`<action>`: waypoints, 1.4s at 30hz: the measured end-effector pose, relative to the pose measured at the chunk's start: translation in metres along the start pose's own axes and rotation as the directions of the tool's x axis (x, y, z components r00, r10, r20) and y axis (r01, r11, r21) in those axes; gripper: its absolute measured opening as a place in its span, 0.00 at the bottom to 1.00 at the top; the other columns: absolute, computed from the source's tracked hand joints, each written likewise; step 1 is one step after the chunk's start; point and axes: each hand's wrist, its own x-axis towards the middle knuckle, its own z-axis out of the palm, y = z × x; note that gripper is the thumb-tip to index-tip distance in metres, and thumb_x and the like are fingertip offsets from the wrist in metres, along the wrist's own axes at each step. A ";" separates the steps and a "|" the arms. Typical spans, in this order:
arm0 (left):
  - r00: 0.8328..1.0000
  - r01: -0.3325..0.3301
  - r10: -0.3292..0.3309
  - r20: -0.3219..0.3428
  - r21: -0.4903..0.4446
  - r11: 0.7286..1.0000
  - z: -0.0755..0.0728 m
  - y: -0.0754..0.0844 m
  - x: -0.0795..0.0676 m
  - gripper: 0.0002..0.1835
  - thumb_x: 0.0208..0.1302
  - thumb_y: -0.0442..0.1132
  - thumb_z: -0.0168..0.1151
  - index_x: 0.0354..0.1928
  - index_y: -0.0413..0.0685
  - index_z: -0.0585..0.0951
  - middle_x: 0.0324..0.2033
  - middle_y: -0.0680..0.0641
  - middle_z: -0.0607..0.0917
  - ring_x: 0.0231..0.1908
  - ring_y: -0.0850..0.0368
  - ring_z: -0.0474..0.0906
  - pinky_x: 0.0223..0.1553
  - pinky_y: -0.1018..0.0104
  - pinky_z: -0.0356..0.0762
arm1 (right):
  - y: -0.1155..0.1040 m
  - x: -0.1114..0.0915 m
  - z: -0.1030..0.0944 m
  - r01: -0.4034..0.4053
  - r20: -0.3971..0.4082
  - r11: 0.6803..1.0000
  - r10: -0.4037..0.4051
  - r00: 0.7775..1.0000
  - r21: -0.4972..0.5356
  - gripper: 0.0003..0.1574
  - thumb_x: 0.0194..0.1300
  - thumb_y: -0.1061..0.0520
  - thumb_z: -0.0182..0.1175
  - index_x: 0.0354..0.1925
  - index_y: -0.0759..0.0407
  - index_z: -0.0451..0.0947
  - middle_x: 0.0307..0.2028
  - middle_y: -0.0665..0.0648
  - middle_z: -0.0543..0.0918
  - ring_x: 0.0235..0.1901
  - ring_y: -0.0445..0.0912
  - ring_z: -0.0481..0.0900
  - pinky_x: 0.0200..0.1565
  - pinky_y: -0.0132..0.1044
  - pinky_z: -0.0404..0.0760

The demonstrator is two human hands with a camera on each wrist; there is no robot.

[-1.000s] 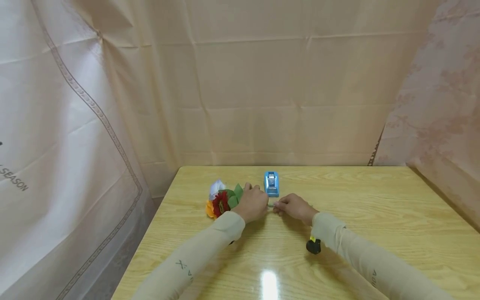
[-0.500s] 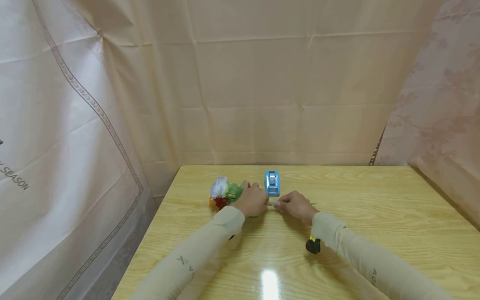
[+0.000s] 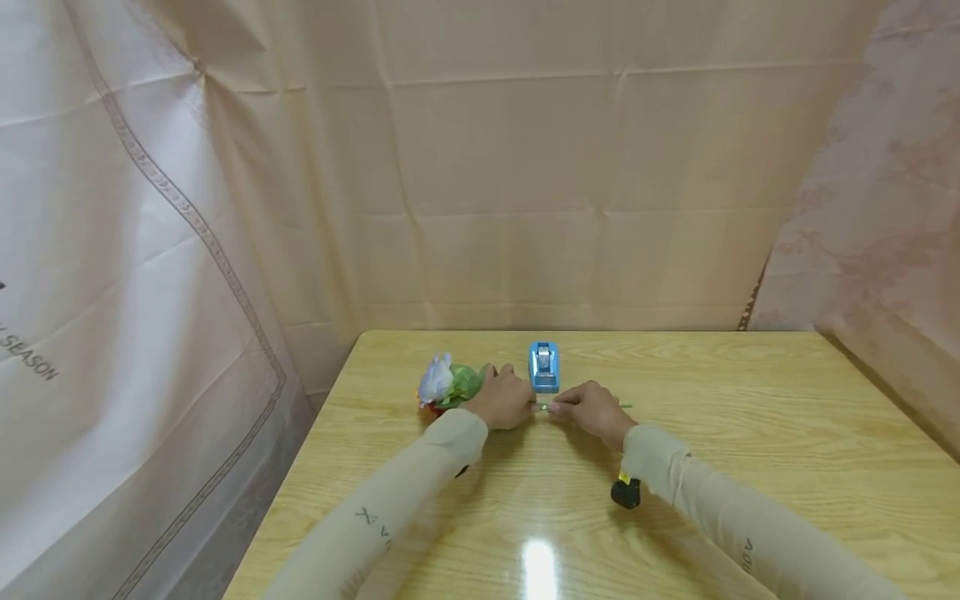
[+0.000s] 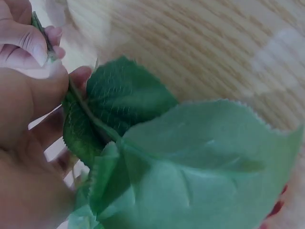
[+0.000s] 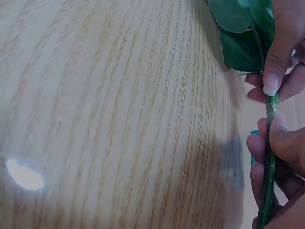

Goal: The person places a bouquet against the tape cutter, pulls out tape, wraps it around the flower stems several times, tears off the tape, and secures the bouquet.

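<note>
"Fingers [image 5: 258,149] first. What had they got?"

"The green stem [image 5: 268,191], both sets. Left hand [image 3: 504,398] pinched it just under the leaves [image 4: 190,157]; right hand [image 3: 592,408] gripped just below, thumb one side, fingers curled round the other. Between them, a shiny patch [image 5: 271,109], perhaps clear tape."

"One stem or several?"

"Couldn't tell; they'd have been pressed close."

"How would it have handled?"

"Light, I judged. Stiff lengthwise, some spring, likely plastic over wire. Smooth too, so apt to roll between fingertips. Best hold: bare stem, either side of the patch, firm but not crushing."

"And the leaves?"

"Thin, floppy, easily creased. Poor handles. I'd have gripped clear of them."

"Farther out?"

"Past the left hand, a pale flower [image 3: 436,379], red petals [image 3: 431,411] showing beneath. Soft-looking, probably fabric; a squeeze would have flattened them. Stem's other end poked out beyond the right hand. The whole lay low and crosswise over the counter [image 3: 720,475]; touching it along the stem or not, I couldn't make out."

"Anything else near?"

"Blue tape dispenser [image 3: 543,367], just behind the gap between the hands. Beyond the counter, a hanging beige cloth [image 3: 517,183]."
</note>
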 end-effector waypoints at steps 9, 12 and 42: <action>0.994 -0.001 0.022 -0.110 0.189 0.982 0.002 0.005 -0.002 0.09 0.70 0.51 0.66 0.34 0.62 0.91 0.33 0.60 0.89 0.41 0.57 0.71 0.53 0.51 0.61 | 0.000 0.003 0.000 0.002 0.030 1.000 -0.001 1.000 -0.004 0.14 0.75 0.52 0.62 0.50 0.58 0.88 0.41 0.54 0.87 0.38 0.47 0.80 0.43 0.43 0.80; 0.989 -0.008 0.036 -0.144 0.196 0.981 0.004 0.006 -0.004 0.11 0.69 0.49 0.67 0.28 0.61 0.89 0.28 0.60 0.87 0.37 0.57 0.69 0.50 0.53 0.60 | 0.002 0.003 0.001 -0.011 0.062 1.000 0.012 0.998 -0.009 0.17 0.77 0.51 0.58 0.53 0.59 0.87 0.42 0.55 0.86 0.40 0.50 0.79 0.45 0.46 0.79; 0.998 -0.025 0.032 -0.046 0.136 0.990 -0.002 0.005 0.003 0.11 0.75 0.51 0.62 0.39 0.60 0.91 0.34 0.60 0.89 0.39 0.57 0.67 0.50 0.52 0.59 | 0.006 0.007 0.003 0.024 -0.036 0.999 -0.023 0.999 0.026 0.16 0.72 0.51 0.66 0.52 0.59 0.88 0.53 0.62 0.87 0.58 0.61 0.80 0.60 0.58 0.75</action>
